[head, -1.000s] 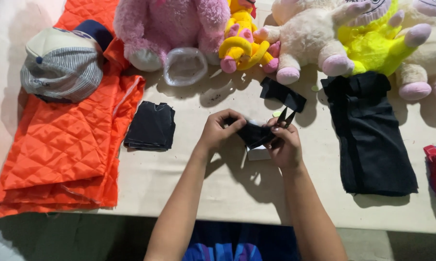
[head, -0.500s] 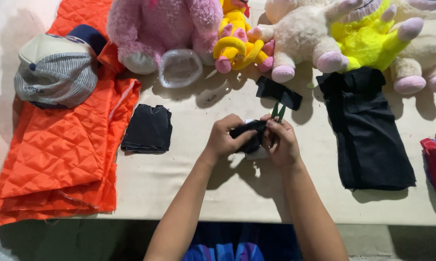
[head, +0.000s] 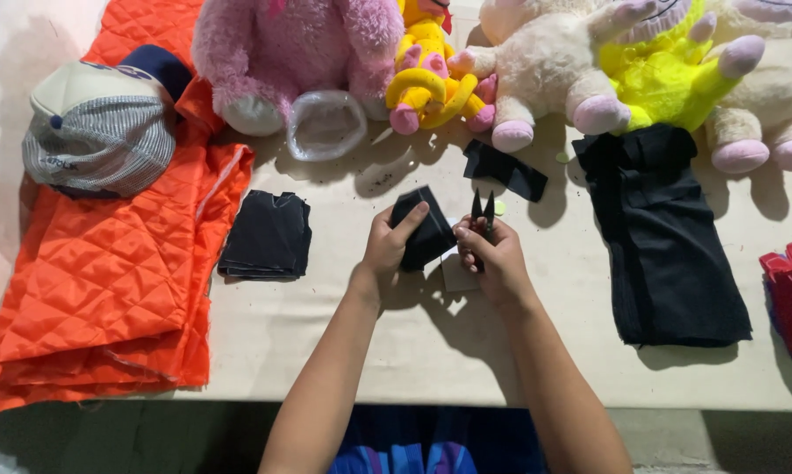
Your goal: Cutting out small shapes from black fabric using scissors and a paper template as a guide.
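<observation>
Left hand (head: pixel 389 246) now pinches the small black fabric piece (head: pixel 424 235) lifted upright mid-table; a moment ago it lay flatter. Right hand (head: pixel 494 254) grips slim black thread snips (head: pixel 483 215), blades up beside the cloth.

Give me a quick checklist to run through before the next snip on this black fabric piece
1. Left hand has a firm grip on the black fabric piece: ok.
2. Right hand holds the snips, blades pointing away from the body: ok.
3. Left fingers out of the blade path: cannot tell.
4. Blades sitting on the fabric edge: cannot tell.
5. Stack of black pieces lies apart from the cutting spot: ok.
6. Long black cloth lies apart from the hands: ok.
</observation>
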